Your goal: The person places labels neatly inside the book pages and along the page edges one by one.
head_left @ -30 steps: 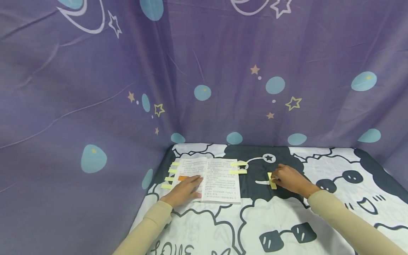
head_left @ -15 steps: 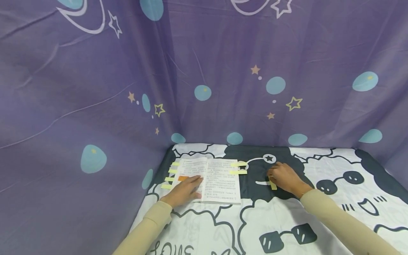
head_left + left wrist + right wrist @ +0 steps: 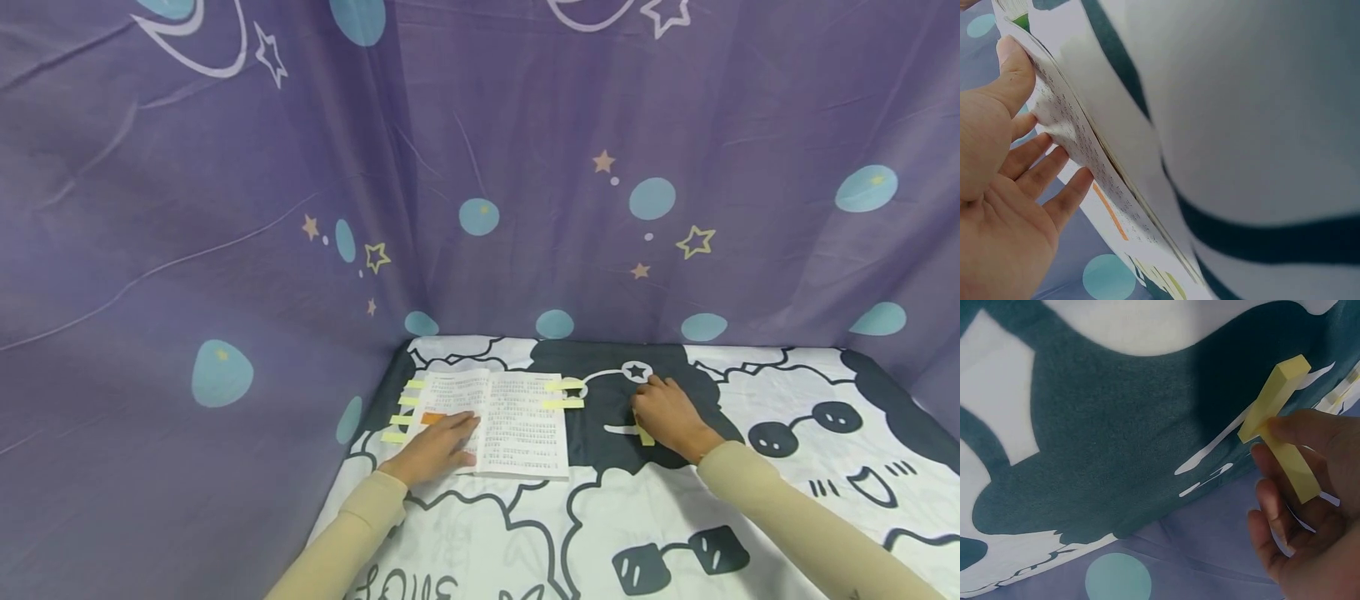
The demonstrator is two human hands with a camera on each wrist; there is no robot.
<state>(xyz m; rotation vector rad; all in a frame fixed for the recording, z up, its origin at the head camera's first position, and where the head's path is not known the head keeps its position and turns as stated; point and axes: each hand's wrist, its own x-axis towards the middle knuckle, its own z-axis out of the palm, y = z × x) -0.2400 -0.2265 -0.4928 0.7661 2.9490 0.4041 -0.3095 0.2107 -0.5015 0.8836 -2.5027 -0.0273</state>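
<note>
Pressing flat on the open book [image 3: 495, 421], your left hand [image 3: 435, 446] lies with fingers straight across the lower left page, beside an orange strip [image 3: 432, 418] printed on it. Yellow tabs [image 3: 562, 394] stick out from both page edges. Your right hand [image 3: 667, 417] rests well to the right of the book on the dark patch of the patterned cloth [image 3: 675, 517], thumb and fingers pinching a narrow yellow sticky-note pad [image 3: 1279, 428] lying on the cloth. Purple starred fabric [image 3: 225, 208] hangs behind.
</note>
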